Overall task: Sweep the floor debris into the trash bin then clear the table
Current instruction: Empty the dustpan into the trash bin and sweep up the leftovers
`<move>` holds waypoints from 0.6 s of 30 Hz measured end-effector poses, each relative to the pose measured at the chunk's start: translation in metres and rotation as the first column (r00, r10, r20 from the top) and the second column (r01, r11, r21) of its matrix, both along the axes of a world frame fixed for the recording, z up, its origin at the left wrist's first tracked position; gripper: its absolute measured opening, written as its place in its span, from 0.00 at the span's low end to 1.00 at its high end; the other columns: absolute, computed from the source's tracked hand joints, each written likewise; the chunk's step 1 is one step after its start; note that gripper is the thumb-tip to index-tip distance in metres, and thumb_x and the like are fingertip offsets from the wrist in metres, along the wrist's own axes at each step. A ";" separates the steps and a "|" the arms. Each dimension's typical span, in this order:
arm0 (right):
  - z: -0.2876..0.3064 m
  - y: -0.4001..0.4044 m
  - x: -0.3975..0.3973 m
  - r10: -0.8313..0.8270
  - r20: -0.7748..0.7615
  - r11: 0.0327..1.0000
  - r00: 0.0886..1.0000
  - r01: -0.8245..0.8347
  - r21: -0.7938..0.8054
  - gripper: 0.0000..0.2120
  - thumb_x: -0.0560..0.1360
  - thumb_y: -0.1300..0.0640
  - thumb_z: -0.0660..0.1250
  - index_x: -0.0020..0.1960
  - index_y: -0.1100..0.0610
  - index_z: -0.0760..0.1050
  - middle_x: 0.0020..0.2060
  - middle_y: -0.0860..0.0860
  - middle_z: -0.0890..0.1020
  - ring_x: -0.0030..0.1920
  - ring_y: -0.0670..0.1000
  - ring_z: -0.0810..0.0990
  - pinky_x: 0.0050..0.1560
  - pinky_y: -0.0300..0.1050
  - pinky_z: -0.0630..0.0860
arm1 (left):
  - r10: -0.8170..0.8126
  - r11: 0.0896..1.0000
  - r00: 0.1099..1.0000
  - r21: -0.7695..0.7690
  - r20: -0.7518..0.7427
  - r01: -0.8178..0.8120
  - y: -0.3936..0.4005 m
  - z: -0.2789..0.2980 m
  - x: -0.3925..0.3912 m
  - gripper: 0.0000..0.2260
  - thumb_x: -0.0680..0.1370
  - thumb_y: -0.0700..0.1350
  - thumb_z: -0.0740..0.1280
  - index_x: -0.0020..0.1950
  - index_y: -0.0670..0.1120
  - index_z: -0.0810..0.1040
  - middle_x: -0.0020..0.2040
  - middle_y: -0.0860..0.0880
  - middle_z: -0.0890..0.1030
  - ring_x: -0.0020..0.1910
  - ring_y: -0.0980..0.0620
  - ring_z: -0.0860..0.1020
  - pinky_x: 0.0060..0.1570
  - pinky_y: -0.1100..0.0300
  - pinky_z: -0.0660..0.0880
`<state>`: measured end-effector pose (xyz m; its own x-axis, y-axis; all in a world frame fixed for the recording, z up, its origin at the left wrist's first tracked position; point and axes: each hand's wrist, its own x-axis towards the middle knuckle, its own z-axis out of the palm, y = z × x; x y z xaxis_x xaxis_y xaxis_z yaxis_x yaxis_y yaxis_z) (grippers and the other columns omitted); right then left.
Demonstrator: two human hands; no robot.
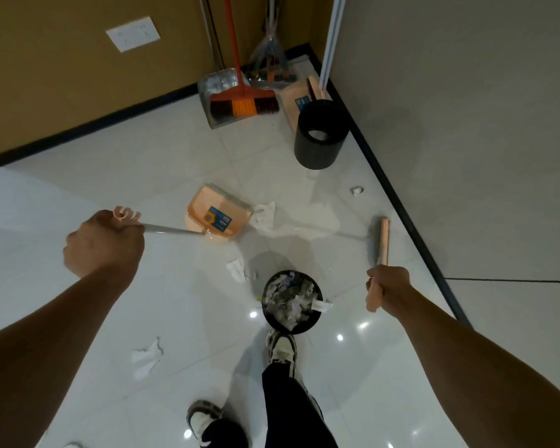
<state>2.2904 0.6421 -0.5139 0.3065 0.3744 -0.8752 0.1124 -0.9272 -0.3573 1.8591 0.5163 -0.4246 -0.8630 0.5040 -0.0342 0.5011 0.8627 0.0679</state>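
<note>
Glossy white tile floor (175,163) carries scattered white paper scraps (264,215). Left hand (102,242) fists the peach plastic dustpan (219,212) handle at centre; right hand (385,291) grips a peach broom handle (383,240). Low centre, a round black bin (292,302) brims with crumpled paper; an empty black bin (319,134) stands upper right.

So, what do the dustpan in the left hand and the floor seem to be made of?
The dustpan looks like moulded plastic, matte peach with a printed blue label; its long handle looks like thin bare metal, grey and slightly shiny. The floor looks like glazed ceramic or polished stone tile: faint joint lines cross it and it mirrors ceiling lights.
</note>
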 end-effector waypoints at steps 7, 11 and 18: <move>0.018 -0.015 -0.031 0.016 -0.136 1.000 0.991 -0.017 -0.007 0.07 0.76 0.70 0.63 0.41 0.62 0.70 0.31 0.57 0.71 0.26 0.50 0.67 0.21 0.36 0.66 | 0.105 0.994 0.992 -0.039 0.066 -0.103 -0.010 -0.015 0.001 0.10 0.74 0.53 0.66 0.44 0.47 0.78 0.39 0.42 0.80 0.42 0.36 0.77 0.43 0.50 0.73; 0.033 0.000 -0.021 0.122 -0.109 0.993 0.987 -0.121 0.011 0.06 0.78 0.65 0.64 0.42 0.62 0.72 0.31 0.56 0.74 0.24 0.48 0.69 0.21 0.38 0.69 | 0.141 0.990 0.987 -0.037 0.079 -0.138 -0.014 -0.017 -0.005 0.09 0.74 0.51 0.65 0.46 0.46 0.78 0.40 0.41 0.80 0.43 0.36 0.77 0.45 0.49 0.73; -0.003 0.037 -0.027 0.195 0.115 0.972 0.974 -0.208 0.111 0.02 0.73 0.67 0.66 0.45 0.65 0.77 0.31 0.56 0.79 0.27 0.51 0.77 0.32 0.46 0.75 | 0.125 0.992 0.991 -0.004 0.049 -0.125 -0.002 -0.022 -0.012 0.11 0.77 0.52 0.61 0.46 0.46 0.77 0.40 0.41 0.80 0.39 0.37 0.75 0.41 0.51 0.70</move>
